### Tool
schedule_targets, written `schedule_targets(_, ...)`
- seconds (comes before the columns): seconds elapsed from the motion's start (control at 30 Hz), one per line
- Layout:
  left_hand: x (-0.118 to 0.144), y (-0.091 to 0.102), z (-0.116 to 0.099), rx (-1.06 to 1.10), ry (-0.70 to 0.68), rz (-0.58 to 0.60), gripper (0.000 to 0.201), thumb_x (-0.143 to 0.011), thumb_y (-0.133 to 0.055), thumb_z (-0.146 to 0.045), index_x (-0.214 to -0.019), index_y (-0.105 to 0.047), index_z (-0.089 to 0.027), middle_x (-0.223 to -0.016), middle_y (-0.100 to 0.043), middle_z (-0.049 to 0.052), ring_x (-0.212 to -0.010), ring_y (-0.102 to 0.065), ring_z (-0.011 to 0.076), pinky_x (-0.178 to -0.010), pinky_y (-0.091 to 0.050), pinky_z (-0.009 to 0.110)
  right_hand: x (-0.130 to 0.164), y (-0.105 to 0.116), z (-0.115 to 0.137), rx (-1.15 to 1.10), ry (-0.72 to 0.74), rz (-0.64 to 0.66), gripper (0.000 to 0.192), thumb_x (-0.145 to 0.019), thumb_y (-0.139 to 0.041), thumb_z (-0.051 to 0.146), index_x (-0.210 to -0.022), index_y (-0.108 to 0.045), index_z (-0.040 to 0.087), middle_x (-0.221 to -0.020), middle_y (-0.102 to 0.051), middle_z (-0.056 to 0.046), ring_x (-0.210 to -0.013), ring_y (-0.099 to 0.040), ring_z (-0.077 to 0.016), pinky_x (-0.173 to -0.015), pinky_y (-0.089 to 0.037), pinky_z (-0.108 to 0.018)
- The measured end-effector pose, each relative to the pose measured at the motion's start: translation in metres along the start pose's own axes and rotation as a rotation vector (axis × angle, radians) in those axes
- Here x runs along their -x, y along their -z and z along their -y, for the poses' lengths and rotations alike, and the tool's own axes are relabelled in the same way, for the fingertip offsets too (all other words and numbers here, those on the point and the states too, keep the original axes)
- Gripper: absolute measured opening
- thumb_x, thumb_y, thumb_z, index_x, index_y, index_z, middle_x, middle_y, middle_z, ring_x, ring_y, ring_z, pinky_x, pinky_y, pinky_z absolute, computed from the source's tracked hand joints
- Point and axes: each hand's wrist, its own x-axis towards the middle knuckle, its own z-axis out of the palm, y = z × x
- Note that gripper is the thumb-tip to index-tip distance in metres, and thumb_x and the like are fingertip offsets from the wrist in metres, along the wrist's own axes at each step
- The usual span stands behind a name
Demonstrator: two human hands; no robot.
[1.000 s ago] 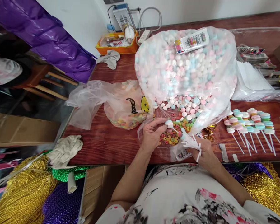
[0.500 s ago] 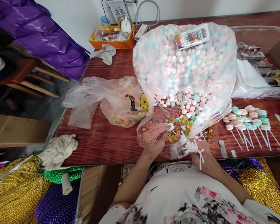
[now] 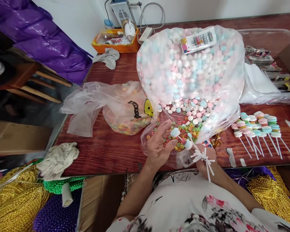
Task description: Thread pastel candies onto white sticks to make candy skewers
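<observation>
Left hand (image 3: 159, 145) opened | stick (image 3: 183, 141) points up-left | right hand (image 3: 206, 161) grips sticks

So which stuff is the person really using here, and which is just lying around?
In use:
left hand
right hand
white sticks
blue candy disc
big candy bag
finished candy sticks

Lying about:
orange tray
grey rag
cloth
gold beads

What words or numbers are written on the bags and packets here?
Smaller candy bag: black curved letters beside a yellow face, too blurred to read.
Label in the big candy bag: colourful print, too small to read.
Packets at right: print too small to read.
</observation>
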Motion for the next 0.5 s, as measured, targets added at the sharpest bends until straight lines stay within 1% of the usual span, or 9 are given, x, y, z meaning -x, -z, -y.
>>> schedule_targets(0.07,-0.003,-0.002,-0.001,-0.018,-0.062,0.077,0.041,-0.088,-0.072,-0.028,-0.128,-0.068,-0.031,-0.134,-0.069,0.007,-0.122,-0.066,0.0288,-0.106,-0.056,0.048,0.005,-0.002,-0.006,0.014,0.052,-0.023,0.018,-0.095,-0.046,0.016,-0.101,-0.062,0.023,-0.074,-0.064,-0.002,-0.061,-0.06,-0.0173,-0.055,-0.046,-0.029)
schedule_targets(0.1,-0.003,-0.004,0.0,-0.044,-0.091,0.092,0.035,-0.089,-0.07,-0.025,-0.123,-0.071,-0.03,-0.13,-0.071,0.006,-0.119,-0.068,0.0269,-0.106,-0.056,0.047,0.008,-0.003,-0.009,0.022,0.048,-0.02,0.019,-0.094,-0.046,0.015,-0.103,-0.061,0.023,-0.075,-0.065,-0.003,-0.062,-0.061,-0.0182,-0.056,-0.047,-0.029)
schedule_targets(0.13,-0.002,-0.007,0.001,-0.065,-0.12,0.077,0.031,-0.09,-0.068,-0.023,-0.12,-0.073,-0.029,-0.127,-0.073,0.006,-0.116,-0.07,0.0254,-0.106,-0.056,0.047,0.01,-0.004,-0.011,0.029,0.028,-0.015,0.02,-0.094,-0.047,0.014,-0.103,-0.061,0.024,-0.076,-0.065,-0.003,-0.063,-0.061,-0.0187,-0.057,-0.048,-0.03)
schedule_targets(0.2,0.005,-0.015,0.004,-0.085,-0.148,-0.002,0.029,-0.091,-0.066,-0.02,-0.118,-0.073,-0.027,-0.127,-0.073,0.007,-0.116,-0.07,0.0239,-0.104,-0.057,0.045,0.012,-0.005,-0.011,0.027,-0.02,0.001,0.021,-0.093,-0.046,0.011,-0.1,-0.061,0.025,-0.074,-0.064,-0.002,-0.062,-0.06,-0.0183,-0.057,-0.047,-0.029)
schedule_targets(0.27,0.015,-0.025,0.007,-0.07,-0.133,-0.073,0.031,-0.092,-0.065,-0.02,-0.121,-0.072,-0.027,-0.13,-0.071,0.007,-0.118,-0.069,0.0238,-0.103,-0.057,0.045,0.011,-0.005,-0.008,0.002,-0.038,0.004,0.021,-0.093,-0.046,0.01,-0.096,-0.061,0.024,-0.072,-0.063,-0.001,-0.06,-0.059,-0.0172,-0.057,-0.046,-0.028)
schedule_targets(0.37,0.029,-0.037,0.008,-0.009,-0.062,-0.113,0.034,-0.097,-0.058,-0.023,-0.128,-0.068,-0.031,-0.131,-0.07,0.007,-0.12,-0.068,0.0235,-0.104,-0.057,0.046,0.007,-0.004,0.0,-0.046,-0.045,0.012,0.018,-0.094,-0.046,0.012,-0.094,-0.061,0.022,-0.075,-0.065,-0.002,-0.063,-0.061,-0.0164,-0.059,-0.049,-0.027)
schedule_targets(0.43,0.036,-0.04,0.006,0.003,-0.041,-0.087,0.034,-0.098,-0.055,-0.025,-0.129,-0.068,-0.032,-0.127,-0.072,0.007,-0.119,-0.068,0.0232,-0.107,-0.054,0.048,0.007,-0.004,0.003,-0.063,-0.077,0.015,0.019,-0.095,-0.045,0.014,-0.093,-0.062,0.021,-0.077,-0.067,-0.004,-0.066,-0.063,-0.0165,-0.062,-0.051,-0.028)
schedule_targets(0.5,0.039,-0.041,0.004,0.004,-0.048,-0.008,0.032,-0.098,-0.056,-0.027,-0.127,-0.07,-0.032,-0.121,-0.075,0.007,-0.119,-0.068,0.0237,-0.109,-0.052,0.048,0.01,-0.006,0.002,-0.054,-0.114,0.031,0.02,-0.097,-0.045,0.015,-0.092,-0.063,0.021,-0.074,-0.067,-0.003,-0.066,-0.063,-0.0166,-0.062,-0.052,-0.028)
